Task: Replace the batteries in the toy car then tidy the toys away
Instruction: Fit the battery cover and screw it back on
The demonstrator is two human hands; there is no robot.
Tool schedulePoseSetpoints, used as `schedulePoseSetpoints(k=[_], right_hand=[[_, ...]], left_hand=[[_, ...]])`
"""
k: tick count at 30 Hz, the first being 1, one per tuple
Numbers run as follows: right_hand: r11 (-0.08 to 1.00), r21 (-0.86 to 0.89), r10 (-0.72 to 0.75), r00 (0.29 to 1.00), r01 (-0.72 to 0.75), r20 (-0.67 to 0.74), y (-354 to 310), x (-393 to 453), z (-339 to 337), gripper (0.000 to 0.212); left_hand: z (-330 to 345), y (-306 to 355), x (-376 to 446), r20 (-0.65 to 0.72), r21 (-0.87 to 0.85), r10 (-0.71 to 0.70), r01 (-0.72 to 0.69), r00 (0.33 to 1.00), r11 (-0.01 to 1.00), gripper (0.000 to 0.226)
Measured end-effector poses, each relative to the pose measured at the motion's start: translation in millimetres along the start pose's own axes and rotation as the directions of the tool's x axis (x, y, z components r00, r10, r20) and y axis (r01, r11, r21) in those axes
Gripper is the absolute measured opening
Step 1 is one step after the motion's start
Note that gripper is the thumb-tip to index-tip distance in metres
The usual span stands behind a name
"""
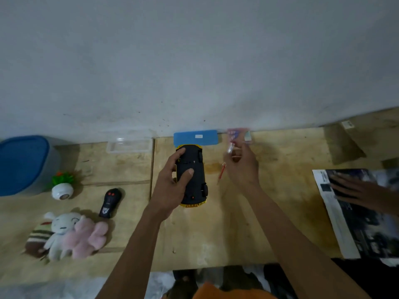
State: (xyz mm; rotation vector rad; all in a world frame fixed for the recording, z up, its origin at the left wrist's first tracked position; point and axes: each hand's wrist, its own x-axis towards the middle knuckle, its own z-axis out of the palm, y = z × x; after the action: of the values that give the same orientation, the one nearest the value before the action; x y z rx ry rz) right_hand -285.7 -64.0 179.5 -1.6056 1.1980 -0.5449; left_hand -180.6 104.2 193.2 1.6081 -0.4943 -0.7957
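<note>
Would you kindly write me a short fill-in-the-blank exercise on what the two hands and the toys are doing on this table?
1. The left hand steadies the toy car, which lies with its ____ side facing up.
2. The red screwdriver lies on the table just to the ____ of the car.
3. The remote control lies ____ the plush toys and the car.

Missing words: under; right; between

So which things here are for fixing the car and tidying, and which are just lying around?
For the job: toy car, upside down under the left hand; red screwdriver; remote; plush toys; blue-lidded bin.

Just lying about: small plant pot; magazine; blue case.
</note>
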Motion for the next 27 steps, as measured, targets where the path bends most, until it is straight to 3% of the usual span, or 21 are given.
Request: schedulePoseSetpoints(k=[4,12,27], right_hand=[[0.944,0.197,-0.254,0.964,0.265,-0.081,-63,-20,-32,0.028],[0.821,0.286,-0.471,0.87,0.494,-0.148,-108,-66,-38,0.045],[0.731,0.308,-0.593,0.79,0.61,-0.156,-117,-80,-19,0.044]], left_hand=[[0,20,-4,0.016,0.012,0.088,-0.088,0.996,0.996,0.05],[-7,35,-13,0.078,0.031,0.16,-0.162,0.984,0.986,0.068],[-14,48,-33,0.106,0.058,0.222,-0.229,0.969,0.972,0.069]])
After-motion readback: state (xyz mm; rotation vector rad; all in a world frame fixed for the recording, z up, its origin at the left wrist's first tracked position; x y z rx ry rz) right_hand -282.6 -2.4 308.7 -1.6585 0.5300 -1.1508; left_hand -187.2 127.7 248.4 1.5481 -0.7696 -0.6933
